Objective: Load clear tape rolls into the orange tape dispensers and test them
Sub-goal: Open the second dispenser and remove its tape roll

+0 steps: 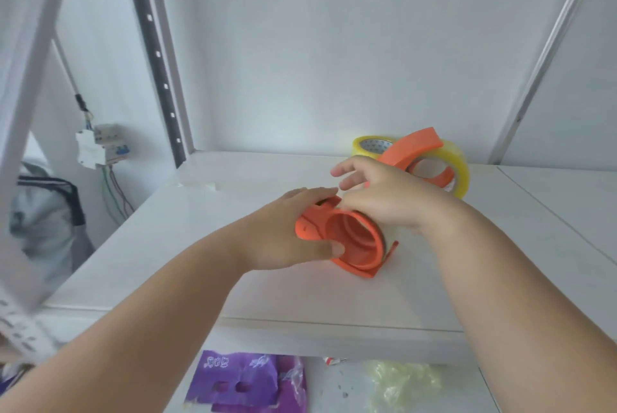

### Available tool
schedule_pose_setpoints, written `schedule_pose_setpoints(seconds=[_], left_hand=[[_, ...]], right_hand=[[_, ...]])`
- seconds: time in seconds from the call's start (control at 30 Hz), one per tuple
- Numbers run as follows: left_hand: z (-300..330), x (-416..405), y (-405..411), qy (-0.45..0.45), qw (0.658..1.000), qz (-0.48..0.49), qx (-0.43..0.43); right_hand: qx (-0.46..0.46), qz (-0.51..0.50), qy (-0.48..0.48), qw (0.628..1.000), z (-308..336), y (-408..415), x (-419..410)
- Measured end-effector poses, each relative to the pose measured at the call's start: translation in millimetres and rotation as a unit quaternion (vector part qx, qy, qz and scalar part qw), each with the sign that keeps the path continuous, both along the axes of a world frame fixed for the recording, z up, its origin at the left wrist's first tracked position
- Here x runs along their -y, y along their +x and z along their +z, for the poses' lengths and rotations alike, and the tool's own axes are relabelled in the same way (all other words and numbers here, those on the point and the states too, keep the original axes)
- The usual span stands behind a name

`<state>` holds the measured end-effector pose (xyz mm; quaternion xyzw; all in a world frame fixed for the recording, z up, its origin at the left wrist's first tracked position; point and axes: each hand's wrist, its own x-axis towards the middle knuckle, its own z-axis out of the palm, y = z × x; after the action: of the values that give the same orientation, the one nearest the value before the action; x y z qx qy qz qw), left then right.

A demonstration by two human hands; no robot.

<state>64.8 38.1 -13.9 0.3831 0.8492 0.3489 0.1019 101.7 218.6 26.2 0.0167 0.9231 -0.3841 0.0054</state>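
An orange tape dispenser [350,242] lies on its side on the white shelf [187,245], hollow hub facing me. My left hand [287,232] grips its left end, thumb on the front rim. My right hand [384,199] rests over its top right, thumb and forefinger pinching at the dispenser's upper edge; what they pinch is hidden. Behind, a second orange dispenser [414,149] sits loaded on a yellowish clear tape roll [457,165]. Another clear tape roll [370,145] stands behind my right hand.
A white wall closes the back of the shelf. A perforated dark upright [155,55] rises at the left, with a circuit breaker and wires [100,149] beside it. Below the shelf edge lie a purple packet [247,382] and crumpled clear film [400,382].
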Motion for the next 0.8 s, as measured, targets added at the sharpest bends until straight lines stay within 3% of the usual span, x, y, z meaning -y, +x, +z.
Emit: schedule_pose_setpoints(seconds=[0.13,0.23,0.33,0.53,0.67,0.8], left_hand=[[-8,21,-6,-0.074,0.995,0.048,-0.049],[-16,30,-11,-0.068,0.992,0.087,-0.069],[-24,35,-13,-0.035,0.987,0.094,-0.122],[-39,36,-18,0.027,0.966,0.098,-0.239],[-39,36,-19,0.076,0.968,0.100,-0.217],[-35,37,-24,0.084,0.964,0.087,-0.236]], right_hand=[[0.001,0.022,-0.150,0.988,-6,-13,20],[0.008,0.027,-0.297,0.954,-18,-17,28],[-0.017,0.006,-0.377,0.926,-32,-18,35],[-0.119,-0.015,-0.376,0.919,-56,-21,39],[-0.160,0.007,-0.342,0.926,-63,-20,27],[-0.127,0.036,-0.312,0.941,-66,-17,22]])
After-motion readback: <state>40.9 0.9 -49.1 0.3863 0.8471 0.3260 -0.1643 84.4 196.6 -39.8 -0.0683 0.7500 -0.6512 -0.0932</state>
